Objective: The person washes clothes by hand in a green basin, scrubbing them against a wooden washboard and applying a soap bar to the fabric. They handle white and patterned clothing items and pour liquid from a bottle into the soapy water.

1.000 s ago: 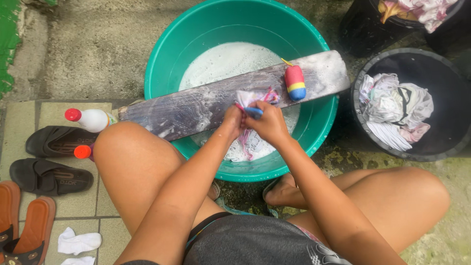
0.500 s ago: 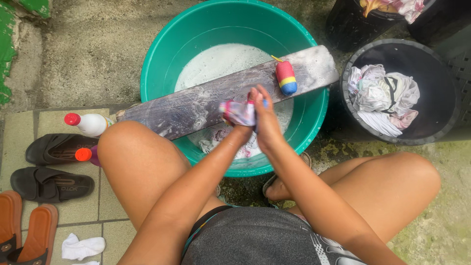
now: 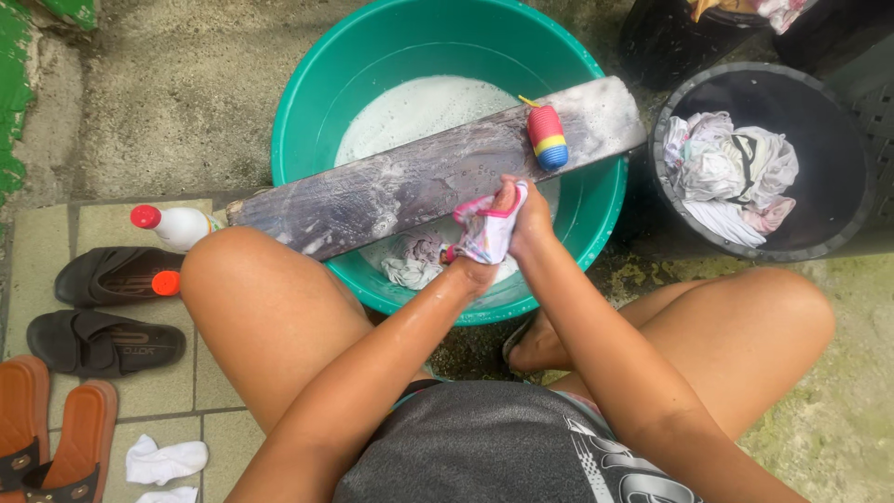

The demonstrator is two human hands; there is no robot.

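Both hands grip one small patterned cloth (image 3: 486,233) betw. them, just over the green basin's (image 3: 307,102) near rim. Left hand (image 3: 471,272) clamps its lower end, right hand (image 3: 531,216) pinches the top; cloth runs up-right, just below the wooden board (image 3: 391,191).

At nine o'clock a white bottle with a red cap (image 3: 177,224) lies on the tiled floor (image 3: 140,391), just above two black slippers (image 3: 107,312). Brown sandals (image 3: 51,433) and white socks (image 3: 166,461) sit at seven o'clock. At two o'clock a black bucket (image 3: 819,237) holds crumpled pale laundry (image 3: 731,172).
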